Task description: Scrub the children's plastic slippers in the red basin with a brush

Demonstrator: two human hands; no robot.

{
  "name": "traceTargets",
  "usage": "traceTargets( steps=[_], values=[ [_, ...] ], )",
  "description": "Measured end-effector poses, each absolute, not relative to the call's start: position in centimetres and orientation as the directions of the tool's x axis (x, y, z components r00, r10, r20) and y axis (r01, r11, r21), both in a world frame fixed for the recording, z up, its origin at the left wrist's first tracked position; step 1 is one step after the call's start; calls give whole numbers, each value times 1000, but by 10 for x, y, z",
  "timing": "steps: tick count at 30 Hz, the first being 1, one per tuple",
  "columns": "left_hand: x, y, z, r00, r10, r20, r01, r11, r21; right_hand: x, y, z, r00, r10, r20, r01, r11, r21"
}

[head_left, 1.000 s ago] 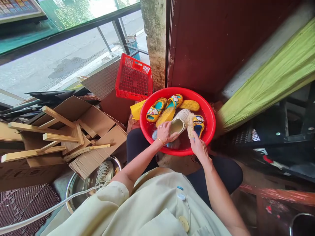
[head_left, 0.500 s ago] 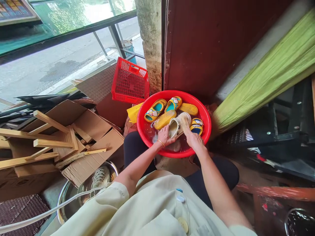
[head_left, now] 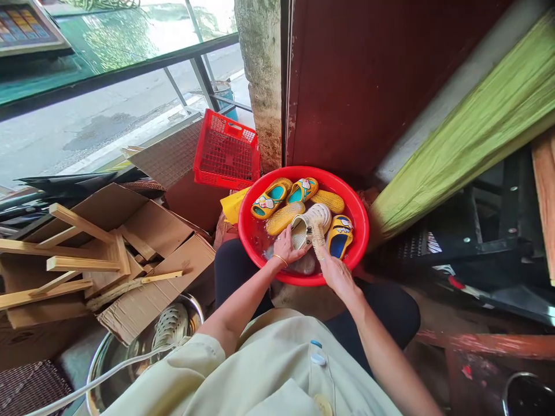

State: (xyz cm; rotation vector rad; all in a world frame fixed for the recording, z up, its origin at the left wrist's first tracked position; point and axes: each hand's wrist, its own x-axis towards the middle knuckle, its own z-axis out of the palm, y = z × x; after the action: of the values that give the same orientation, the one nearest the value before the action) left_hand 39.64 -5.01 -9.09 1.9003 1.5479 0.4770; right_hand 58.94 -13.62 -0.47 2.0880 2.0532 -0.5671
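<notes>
A cream perforated clog (head_left: pixel 309 222) lies in the middle of a red basin (head_left: pixel 359 231), its toe pointing toward the far rim and its heel toward the person. The left hand (head_left: pixel 286 245) rests on the clog's near left side, fingers (head_left: pixel 289 236) curled around its edge to steady it. The right hand (head_left: pixel 336 274) is closed around the handle of a pale bristle brush (head_left: pixel 318 240), whose bristles press against the clog's right side. Around the clog, in shallow water, lie small yellow slippers: one with a teal insole (head_left: pixel 266 202) at the far left of the basin, a second teal-lined one (head_left: pixel 303 189) beside it near the far rim, a yellow sole turned upward (head_left: pixel 284 216) just left of the clog, another textured yellow sole (head_left: pixel 332 201) at the far right, and a blue-lined slipper (head_left: pixel 339 237) along the right rim, just beside the brush. The basin sits on the floor in front of the person's knees. Behind its left rim stands a red plastic crate (head_left: pixel 225 153), and further left lie flattened cardboard boxes (head_left: pixel 143 231) and wooden slats (head_left: pixel 82 248). Near the person's left elbow, a metal bowl (head_left: pixel 97 375) holds another cream clog (head_left: pixel 171 326).
</notes>
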Motion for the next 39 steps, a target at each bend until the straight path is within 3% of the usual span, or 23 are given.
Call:
traceTargets(
  steps=[5, 10, 14, 17, 22, 23, 26, 29, 36, 39],
  values=[
    [395, -47, -90, 310, 945, -103, 709, -157, 687, 595, -93, 5, 170, 930, -325, 980, -195, -48],
    [391, -45, -93, 247, 962, -113, 621, -68, 781, 600, -58, 20, 155, 938, -311, 974, -198, -112],
    [389, -42, -98, 140, 985, -97, 454, 23, 891, 571, -110, 7, -18, 947, -322, 976, -54, -213],
    [391, -38, -99, 99, 987, -123, 271, 93, 958, 547, -153, -5, -71, 947, -315, 979, 5, -204],
    [392, -30, -91, 130, 973, -188, 12, 188, 982, 558, -125, 0, 87, 965, -247, 990, -111, -86],
    [392, -30, -88, 136, 971, -195, -9, 198, 980, 565, -108, 4, 109, 971, -215, 985, -135, -111],
    [393, -32, -78, 162, 952, -258, -136, 280, 950, 578, -69, 16, 97, 988, -121, 958, -126, -257],
    [391, -36, -68, 302, 871, -388, -281, 470, 837, 571, -70, 13, 58, 994, -88, 944, -84, -319],
    [376, -33, -62, 491, 717, -495, -297, 672, 679, 551, -144, -19, -107, 977, -184, 961, 55, -270],
    [376, -28, -64, 596, 640, -485, -341, 749, 569, 571, -124, -15, -38, 965, -260, 973, -23, -228]
  ],
)
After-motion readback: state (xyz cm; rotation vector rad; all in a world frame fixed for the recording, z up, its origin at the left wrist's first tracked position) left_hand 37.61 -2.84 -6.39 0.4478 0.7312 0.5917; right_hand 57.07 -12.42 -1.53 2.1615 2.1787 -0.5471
